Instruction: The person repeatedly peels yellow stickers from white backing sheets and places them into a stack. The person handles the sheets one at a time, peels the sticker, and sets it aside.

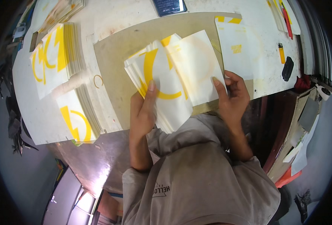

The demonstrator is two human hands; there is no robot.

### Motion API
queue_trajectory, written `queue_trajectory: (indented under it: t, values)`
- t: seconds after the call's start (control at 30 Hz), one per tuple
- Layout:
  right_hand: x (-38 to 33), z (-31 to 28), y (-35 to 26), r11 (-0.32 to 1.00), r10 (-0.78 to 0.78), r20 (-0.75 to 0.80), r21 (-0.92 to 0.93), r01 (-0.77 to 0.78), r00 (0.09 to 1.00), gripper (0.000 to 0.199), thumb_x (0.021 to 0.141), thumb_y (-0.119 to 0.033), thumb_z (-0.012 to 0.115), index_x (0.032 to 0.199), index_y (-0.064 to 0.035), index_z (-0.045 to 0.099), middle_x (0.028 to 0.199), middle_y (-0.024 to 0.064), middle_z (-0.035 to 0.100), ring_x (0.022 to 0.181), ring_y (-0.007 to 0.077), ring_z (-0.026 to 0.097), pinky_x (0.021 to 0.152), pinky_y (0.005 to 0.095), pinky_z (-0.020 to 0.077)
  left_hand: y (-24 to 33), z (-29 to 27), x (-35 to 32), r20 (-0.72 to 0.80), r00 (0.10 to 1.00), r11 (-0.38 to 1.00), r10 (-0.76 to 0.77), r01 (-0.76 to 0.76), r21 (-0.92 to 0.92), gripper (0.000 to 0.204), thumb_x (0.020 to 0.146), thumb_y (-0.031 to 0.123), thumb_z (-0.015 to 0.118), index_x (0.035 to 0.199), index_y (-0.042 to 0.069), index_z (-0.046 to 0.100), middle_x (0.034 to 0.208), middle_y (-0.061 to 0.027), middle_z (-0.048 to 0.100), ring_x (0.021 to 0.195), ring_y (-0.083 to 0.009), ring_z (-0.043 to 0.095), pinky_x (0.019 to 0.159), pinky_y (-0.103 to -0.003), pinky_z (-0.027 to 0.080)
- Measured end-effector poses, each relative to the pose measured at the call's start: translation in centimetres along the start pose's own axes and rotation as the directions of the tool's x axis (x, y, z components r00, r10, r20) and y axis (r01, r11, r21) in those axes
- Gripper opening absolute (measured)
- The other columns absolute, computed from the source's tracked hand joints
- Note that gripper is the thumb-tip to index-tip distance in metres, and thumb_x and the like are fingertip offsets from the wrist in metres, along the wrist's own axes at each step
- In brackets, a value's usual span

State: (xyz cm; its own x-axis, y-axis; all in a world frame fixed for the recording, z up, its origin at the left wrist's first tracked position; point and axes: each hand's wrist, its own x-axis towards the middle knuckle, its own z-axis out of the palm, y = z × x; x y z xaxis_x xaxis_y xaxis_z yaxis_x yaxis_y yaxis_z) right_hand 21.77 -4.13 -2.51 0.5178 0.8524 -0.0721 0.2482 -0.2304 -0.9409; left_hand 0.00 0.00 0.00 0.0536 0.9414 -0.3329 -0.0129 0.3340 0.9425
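Note:
A thick stack of white paper pieces with bold yellow print (167, 80) is held up over the table, tilted and fanned at its edges. My left hand (144, 107) grips it on the left side, thumb on top and fingers underneath. On its right a paler paper piece (199, 67) with faint print spreads out from the stack. My right hand (233, 92) pinches this piece at its lower right edge, thumb in front and the other fingers curled. Whether the pieces are folded sheets or flat bags I cannot tell.
A brownish board (113, 67) covers the middle of the white table (94, 28). More printed paper stacks (74, 48) stand at the left. One flat printed piece (244, 60) lies at the right, near an orange lighter (281, 54) and a black object (287, 69). A phone (169, 6) is at the far edge.

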Motion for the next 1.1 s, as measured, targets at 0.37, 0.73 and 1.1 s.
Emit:
queue_trajectory:
  t: [0.37, 0.73, 1.1]
  values:
    - [0.1, -0.4, 1.4, 0.99, -0.04, 0.006, -0.135, 0.04, 0.999, 0.018, 0.093, -0.009, 0.076, 0.101, 0.0032, 0.065, 0.085, 0.0097, 0.069, 0.077, 0.0111, 0.064, 0.071, 0.0264, 0.0523, -0.5, -0.5, 0.0, 0.026, 0.999, 0.994, 0.036, -0.039, 0.105, 0.036, 0.109, 0.028, 0.051, 0.108, -0.007, 0.063, 0.096, -0.0039, 0.063, 0.09, -0.0107, 0.054, 0.077, -0.028, 0.045]
    - [0.4, 0.2, 1.3, 0.74, -0.536, 0.013, -0.474, 0.478, 0.844, 0.013, 0.087, 0.0, 0.074, 0.096, -0.0003, 0.064, 0.09, 0.0131, 0.067, 0.079, 0.0313, 0.064, 0.07, 0.0386, 0.0512, -1.9, -1.8, -0.2, 0.064, 0.992, 0.931, 0.109, -0.124, 0.342, 0.028, 0.103, 0.006, 0.052, 0.127, -0.003, 0.061, 0.113, -0.0198, 0.062, 0.103, -0.0295, 0.059, 0.091, -0.037, 0.048]
    - [-0.4, 0.3, 0.9, 0.66, -0.618, 0.084, -0.484, 0.574, 0.781, 0.024, 0.079, 0.005, 0.072, 0.101, -0.001, 0.068, 0.102, 0.0158, 0.069, 0.089, 0.0341, 0.066, 0.08, 0.0443, 0.0502, -0.7, -0.5, 0.0, -0.031, 0.999, 0.982, 0.038, -0.031, 0.185, 0.036, 0.107, 0.027, 0.053, 0.112, -0.008, 0.063, 0.1, -0.0064, 0.065, 0.092, -0.0121, 0.056, 0.079, -0.029, 0.046]
